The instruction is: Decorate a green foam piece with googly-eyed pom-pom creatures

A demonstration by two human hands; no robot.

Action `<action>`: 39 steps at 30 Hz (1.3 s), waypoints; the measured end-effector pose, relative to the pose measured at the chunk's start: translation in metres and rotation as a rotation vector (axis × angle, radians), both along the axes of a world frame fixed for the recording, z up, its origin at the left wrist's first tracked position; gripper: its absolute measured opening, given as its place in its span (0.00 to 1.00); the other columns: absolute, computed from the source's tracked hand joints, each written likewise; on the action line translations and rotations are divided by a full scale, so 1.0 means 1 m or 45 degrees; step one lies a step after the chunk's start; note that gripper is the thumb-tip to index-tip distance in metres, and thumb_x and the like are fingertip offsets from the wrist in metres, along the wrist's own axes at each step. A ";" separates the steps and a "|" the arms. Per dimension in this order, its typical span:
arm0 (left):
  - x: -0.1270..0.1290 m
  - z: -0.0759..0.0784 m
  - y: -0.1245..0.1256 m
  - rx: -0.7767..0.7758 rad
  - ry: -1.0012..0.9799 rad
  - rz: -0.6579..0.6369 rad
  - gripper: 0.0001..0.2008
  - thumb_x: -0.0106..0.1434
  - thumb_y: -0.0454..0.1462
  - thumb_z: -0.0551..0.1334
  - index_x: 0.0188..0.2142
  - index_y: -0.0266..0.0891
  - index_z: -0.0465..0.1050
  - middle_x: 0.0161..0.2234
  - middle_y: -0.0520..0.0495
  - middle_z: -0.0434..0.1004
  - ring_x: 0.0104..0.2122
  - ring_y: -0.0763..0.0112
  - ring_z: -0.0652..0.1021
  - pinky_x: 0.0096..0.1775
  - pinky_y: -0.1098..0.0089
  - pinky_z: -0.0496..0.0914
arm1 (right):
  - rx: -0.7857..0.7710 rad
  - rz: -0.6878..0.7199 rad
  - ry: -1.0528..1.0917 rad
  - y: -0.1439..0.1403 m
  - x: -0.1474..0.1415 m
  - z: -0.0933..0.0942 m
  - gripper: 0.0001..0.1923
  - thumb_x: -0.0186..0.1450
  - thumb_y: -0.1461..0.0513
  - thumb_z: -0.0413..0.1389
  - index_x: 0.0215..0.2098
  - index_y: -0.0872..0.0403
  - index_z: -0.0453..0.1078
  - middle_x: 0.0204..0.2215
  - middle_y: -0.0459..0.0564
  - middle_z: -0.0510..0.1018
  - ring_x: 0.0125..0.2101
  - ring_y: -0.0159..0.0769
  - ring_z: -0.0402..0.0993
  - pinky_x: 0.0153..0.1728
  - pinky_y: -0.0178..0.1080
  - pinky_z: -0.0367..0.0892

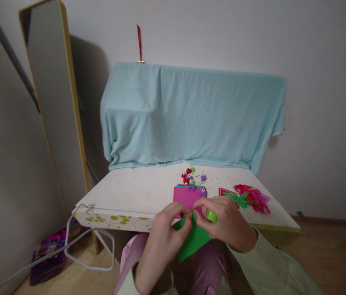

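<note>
My left hand [163,239] pinches the upper edge of a green paper sheet [193,241] held over my lap, just in front of the white table [136,192]. My right hand [226,223] grips the same sheet from the right and also holds a small lime-green punch [211,215] between its fingers. Just beyond my hands a stack of pink paper [186,196] lies on the table, with blue and green edges showing under it. Several small red, purple and green punches [191,178] sit behind the stack.
Cut-out green and pink paper scraps [246,197] lie on the table's right. A pale blue cloth [191,114] drapes something along the wall. A gold-framed mirror [56,94] leans at left. A white cable [89,246] and a purple packet [48,252] lie on the floor.
</note>
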State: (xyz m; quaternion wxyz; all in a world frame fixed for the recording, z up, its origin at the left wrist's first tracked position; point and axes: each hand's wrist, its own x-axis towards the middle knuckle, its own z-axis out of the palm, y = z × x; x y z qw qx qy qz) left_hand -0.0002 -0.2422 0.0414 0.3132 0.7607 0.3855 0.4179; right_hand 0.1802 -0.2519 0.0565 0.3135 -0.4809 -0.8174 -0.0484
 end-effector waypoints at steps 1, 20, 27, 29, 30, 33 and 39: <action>0.000 0.000 0.000 0.000 0.002 0.001 0.07 0.62 0.32 0.56 0.30 0.38 0.72 0.30 0.49 0.74 0.33 0.69 0.73 0.37 0.72 0.65 | 0.002 0.004 0.000 0.000 0.000 0.000 0.05 0.59 0.64 0.57 0.34 0.50 0.71 0.22 0.41 0.76 0.24 0.32 0.73 0.31 0.35 0.58; 0.005 -0.007 0.006 0.093 0.133 0.105 0.07 0.61 0.33 0.56 0.30 0.39 0.72 0.31 0.47 0.74 0.34 0.67 0.73 0.38 0.70 0.65 | 0.169 -0.124 -0.328 0.007 -0.015 -0.021 0.06 0.64 0.67 0.50 0.31 0.53 0.68 0.20 0.45 0.71 0.23 0.34 0.67 0.29 0.38 0.52; -0.004 -0.016 0.005 -0.029 0.117 0.042 0.08 0.61 0.34 0.56 0.29 0.39 0.73 0.30 0.48 0.76 0.33 0.67 0.74 0.37 0.71 0.66 | 0.148 -0.608 -0.444 0.037 0.041 -0.014 0.08 0.65 0.64 0.50 0.33 0.54 0.71 0.22 0.49 0.76 0.22 0.36 0.70 0.24 0.37 0.50; -0.005 -0.020 0.008 -0.040 0.085 0.083 0.09 0.62 0.35 0.56 0.29 0.39 0.73 0.30 0.48 0.76 0.33 0.67 0.75 0.37 0.71 0.66 | 0.074 -0.763 -0.458 0.045 0.074 -0.012 0.10 0.66 0.60 0.49 0.35 0.52 0.72 0.24 0.50 0.78 0.24 0.38 0.72 0.24 0.36 0.51; -0.006 -0.022 0.010 -0.051 0.066 0.090 0.09 0.62 0.35 0.56 0.29 0.39 0.74 0.30 0.48 0.76 0.33 0.67 0.75 0.37 0.71 0.66 | 0.039 -0.895 -0.449 0.048 0.092 -0.012 0.12 0.66 0.58 0.49 0.35 0.52 0.73 0.23 0.52 0.78 0.24 0.39 0.73 0.24 0.37 0.51; -0.005 -0.025 0.015 -0.092 -0.006 0.079 0.09 0.62 0.36 0.56 0.29 0.38 0.73 0.30 0.48 0.77 0.33 0.67 0.75 0.37 0.71 0.67 | -0.126 -1.163 -0.414 0.056 0.149 -0.021 0.17 0.67 0.54 0.47 0.37 0.53 0.75 0.26 0.57 0.78 0.29 0.45 0.75 0.27 0.39 0.56; -0.001 -0.030 0.022 -0.130 -0.103 0.073 0.10 0.63 0.38 0.56 0.30 0.37 0.74 0.29 0.48 0.76 0.32 0.68 0.76 0.36 0.72 0.67 | -0.344 -1.052 0.036 0.056 0.192 -0.052 0.27 0.63 0.54 0.53 0.58 0.55 0.62 0.35 0.58 0.78 0.34 0.47 0.75 0.33 0.42 0.63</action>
